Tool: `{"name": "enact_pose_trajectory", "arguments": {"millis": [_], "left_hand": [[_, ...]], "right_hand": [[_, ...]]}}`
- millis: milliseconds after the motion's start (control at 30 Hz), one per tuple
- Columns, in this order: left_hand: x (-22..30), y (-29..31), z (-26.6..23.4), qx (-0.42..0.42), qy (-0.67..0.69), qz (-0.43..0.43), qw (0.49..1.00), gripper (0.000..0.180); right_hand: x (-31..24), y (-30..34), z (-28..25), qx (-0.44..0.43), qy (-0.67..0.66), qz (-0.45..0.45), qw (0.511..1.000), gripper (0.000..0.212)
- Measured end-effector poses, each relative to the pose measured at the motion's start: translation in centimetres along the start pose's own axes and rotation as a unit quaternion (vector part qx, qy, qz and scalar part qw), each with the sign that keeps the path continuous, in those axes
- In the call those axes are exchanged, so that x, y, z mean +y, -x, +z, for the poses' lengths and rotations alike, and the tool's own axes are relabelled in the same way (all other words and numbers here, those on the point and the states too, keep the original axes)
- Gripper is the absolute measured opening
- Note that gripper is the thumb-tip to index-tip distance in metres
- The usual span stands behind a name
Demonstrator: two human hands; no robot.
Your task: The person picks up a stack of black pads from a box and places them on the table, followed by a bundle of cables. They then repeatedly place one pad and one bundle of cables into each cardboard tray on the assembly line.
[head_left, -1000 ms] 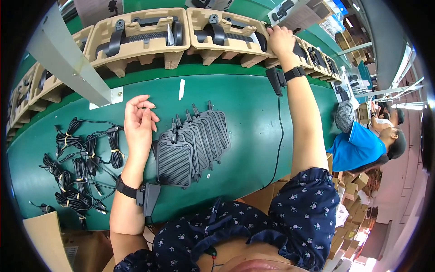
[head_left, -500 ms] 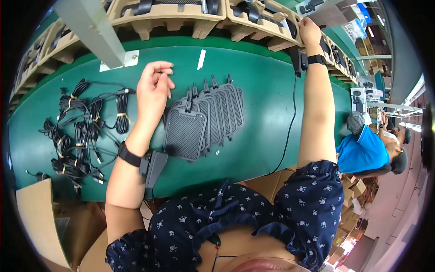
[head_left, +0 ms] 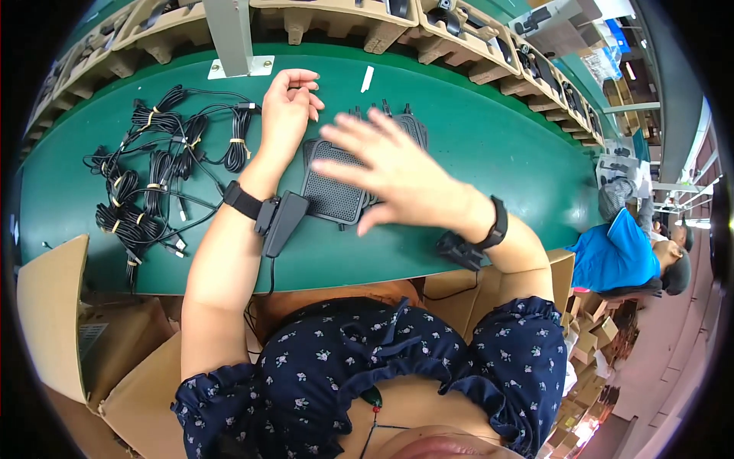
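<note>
My right hand [head_left: 397, 172] hovers over a fanned stack of black mesh panels [head_left: 336, 187], its fingers spread and smeared by motion, with nothing in them. It hides much of the stack; clips stick up along the far edge. Just left of the panels, my left hand [head_left: 289, 111] is held above the table, fingers loosely bent and apart, holding nothing. Near that hand lies a bundled black cable [head_left: 238, 141] with a tan tie. Several more tied black cables [head_left: 157, 172] spread across the left side of the green table [head_left: 489, 168].
Moulded cardboard trays [head_left: 348, 27] with black parts line the table's far edge. A metal post [head_left: 229, 38] stands in front of them. Open cardboard boxes [head_left: 53, 321] sit below the near edge. A person in blue [head_left: 615, 252] is at the far right.
My right hand has left the tray at the upper right and swung back over the panels. My left hand keeps its loose pose beside them. The view has shifted slightly.
</note>
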State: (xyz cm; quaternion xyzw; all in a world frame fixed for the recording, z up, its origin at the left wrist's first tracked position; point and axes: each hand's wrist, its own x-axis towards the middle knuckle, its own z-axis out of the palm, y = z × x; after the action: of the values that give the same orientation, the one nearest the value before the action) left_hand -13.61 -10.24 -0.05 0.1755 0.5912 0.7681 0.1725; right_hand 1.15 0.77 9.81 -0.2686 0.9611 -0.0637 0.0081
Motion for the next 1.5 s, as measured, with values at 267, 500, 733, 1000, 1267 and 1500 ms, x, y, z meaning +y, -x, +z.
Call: {"name": "enact_pose_trajectory", "arguments": {"millis": [267, 500, 733, 1000, 1267, 1500], "left_hand": [[0.1, 0.2, 0.6, -0.007, -0.016, 0.022, 1.0, 0.025], [-0.1, 0.3, 0.7, -0.009, -0.029, 0.004, 1.0, 0.021], [-0.2, 0.2, 0.7, -0.015, -0.053, -0.022, 0.998, 0.016], [0.1, 0.2, 1.1, -0.034, -0.097, -0.018, 0.995, 0.017], [0.2, 0.1, 1.2, -0.035, -0.095, -0.024, 0.995, 0.018], [0.6, 0.3, 1.1, -0.033, -0.075, -0.039, 0.996, 0.018]], "right_hand": [[-1.4, 0.3, 1.6, -0.057, -0.027, 0.017, 0.998, 0.076], [1.1, -0.1, 1.0, 0.04, -0.185, -0.008, 0.982, 0.05], [5.4, 0.3, -1.3, 0.151, -0.358, 0.078, 0.918, 0.016], [23.0, 7.8, -5.9, 0.646, -0.288, 0.247, 0.662, 0.019], [32.3, 12.0, -4.9, 0.549, -0.368, 0.381, 0.646, 0.033], [31.5, 11.3, -2.6, 0.407, -0.1, 0.482, 0.769, 0.035]]}}
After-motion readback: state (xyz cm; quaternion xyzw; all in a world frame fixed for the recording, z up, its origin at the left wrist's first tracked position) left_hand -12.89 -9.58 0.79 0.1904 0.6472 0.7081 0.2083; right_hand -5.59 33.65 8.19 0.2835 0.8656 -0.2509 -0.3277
